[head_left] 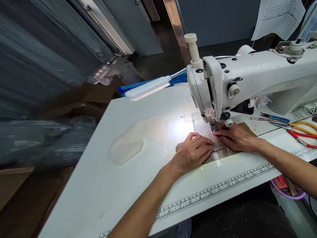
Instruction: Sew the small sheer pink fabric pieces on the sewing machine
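Note:
A piece of sheer white fabric with pink spots (203, 128) lies under the needle area of a white sewing machine (247, 74). My left hand (194, 150) rests on the fabric's near left part, fingers lying flat and side by side. Close to the presser foot (215, 126), the index finger and thumb of my right hand (235, 137) pinch the fabric's right edge. A gathered pale pink bit of cloth (210, 113) hangs at the machine head, just above the foot. Beneath both hands is a shiny metal plate (221, 152). The fabric under my fingers is hidden.
Two sheer pale pieces (128, 145) lie left on the white table (99, 195). A lamp (148, 88) shines from behind. Scissors with red and yellow handles (300, 129) and blue-handled snips (276, 117) lie right. A printed ruler (210, 193) follows the front edge; a purple basket (289, 195) stands below.

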{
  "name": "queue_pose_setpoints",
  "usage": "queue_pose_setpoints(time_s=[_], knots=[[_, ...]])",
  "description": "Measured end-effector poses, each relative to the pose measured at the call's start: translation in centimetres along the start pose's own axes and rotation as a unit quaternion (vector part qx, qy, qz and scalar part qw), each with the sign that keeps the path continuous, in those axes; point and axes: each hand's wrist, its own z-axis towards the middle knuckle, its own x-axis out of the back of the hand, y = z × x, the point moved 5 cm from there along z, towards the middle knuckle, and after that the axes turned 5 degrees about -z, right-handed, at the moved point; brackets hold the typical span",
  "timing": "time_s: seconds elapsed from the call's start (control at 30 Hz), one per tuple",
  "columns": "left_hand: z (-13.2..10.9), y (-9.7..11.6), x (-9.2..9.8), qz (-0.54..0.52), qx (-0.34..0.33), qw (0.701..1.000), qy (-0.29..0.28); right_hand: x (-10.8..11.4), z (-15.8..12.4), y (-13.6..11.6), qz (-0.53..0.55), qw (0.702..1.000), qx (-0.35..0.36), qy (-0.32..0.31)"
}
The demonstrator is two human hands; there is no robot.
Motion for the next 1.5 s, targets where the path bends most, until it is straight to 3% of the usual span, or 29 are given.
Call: queue_pose_setpoints(time_s=[0.2,0.43,0.67,0.87,1.07,1.5], knots=[[0.1,0.4,0.1,0.002,-0.003,1.0,-0.029,-0.1,-0.1,0.2,-0.002,1.0,-0.003,-0.002],[0.3,1.3,0.4,0.006,-0.002,0.998,-0.068,0.4,-0.3,-0.6,-0.012,0.998,0.062,-0.01],[0.6,0.4,0.1,0.002,-0.002,0.995,-0.103,0.4,0.0,-0.7,-0.063,0.996,0.029,-0.053],[0.2,0.0,0.0,-0.003,0.019,0.997,-0.078,0.5,0.5,-1.1,-0.09,0.994,-0.005,-0.059],[-0.1,-0.4,-0.2,0.002,0.039,0.994,-0.098,0.1,0.9,-0.9,-0.113,0.99,-0.046,-0.067],[-0.2,-1.2,-0.5,0.007,0.062,0.993,-0.098,0.3,0.3,-1.1,-0.077,0.995,-0.028,-0.047]])
